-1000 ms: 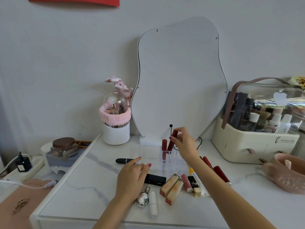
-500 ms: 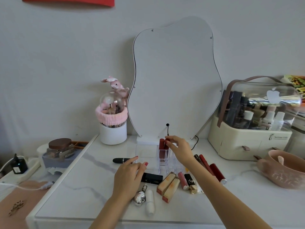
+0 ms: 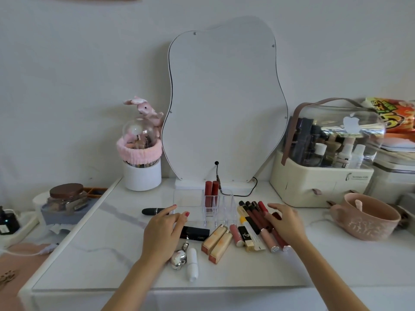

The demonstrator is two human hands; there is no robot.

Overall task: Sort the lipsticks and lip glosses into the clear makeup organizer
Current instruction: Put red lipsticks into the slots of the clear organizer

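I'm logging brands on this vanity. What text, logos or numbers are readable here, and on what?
"YSL" monogram, gold: on the black lipstick case lying among the loose tubes.
Apple logo sticker, no words: on the clear lid of the cream cosmetics box.
Small print on that box's front: too blurred to read.
Large letters on the orange snack bag: not legible.
Black tube: gold mark unreadable.

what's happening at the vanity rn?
A person is sorting lip products into a clear organizer. Two red tubes stand upright in it. The right hand is open over the loose tubes lying on the tabletop. The left hand rests flat beside the organizer, holding nothing.
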